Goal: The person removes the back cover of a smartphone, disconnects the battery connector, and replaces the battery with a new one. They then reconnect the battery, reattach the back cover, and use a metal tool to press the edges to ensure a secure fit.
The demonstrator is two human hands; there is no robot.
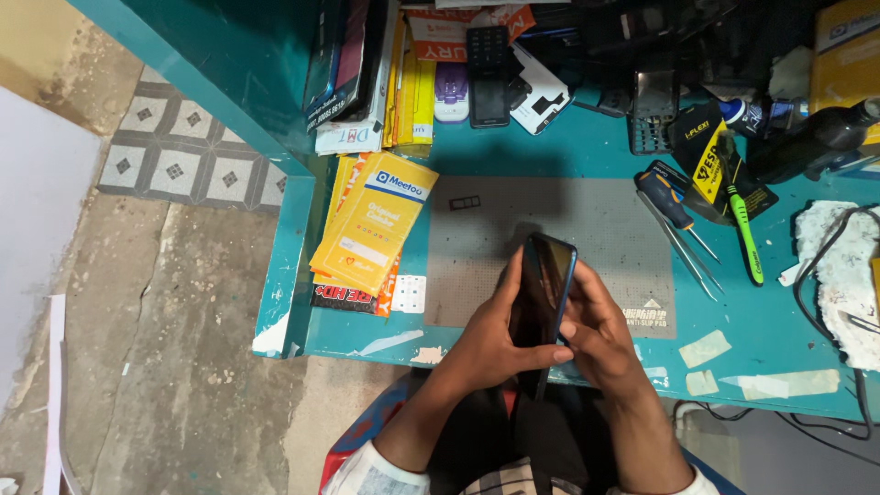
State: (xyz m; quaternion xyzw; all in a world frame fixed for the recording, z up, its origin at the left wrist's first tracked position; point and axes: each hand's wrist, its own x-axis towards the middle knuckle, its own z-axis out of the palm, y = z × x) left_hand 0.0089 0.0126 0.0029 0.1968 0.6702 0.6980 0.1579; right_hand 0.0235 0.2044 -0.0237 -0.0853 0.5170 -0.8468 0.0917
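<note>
A dark smartphone (pixel 543 286) with a blue rim stands on edge above the front of a grey work mat (pixel 587 234), its glass side turned left. My left hand (pixel 495 335) wraps the phone's lower left side, thumb across its bottom. My right hand (pixel 591 325) grips the phone's right edge, fingers curled behind it. A small black card tray (pixel 464 203) lies on the mat's far left corner, apart from both hands.
On the teal bench (pixel 761 312) lie yellow flat packets (pixel 371 225) at left, a screwdriver (pixel 674 211), tweezers (pixel 683 252) and a green toothbrush (pixel 744 234) at right. Boxes and phones (pixel 488 64) crowd the back. A white cloth (pixel 839 275) with cables sits far right.
</note>
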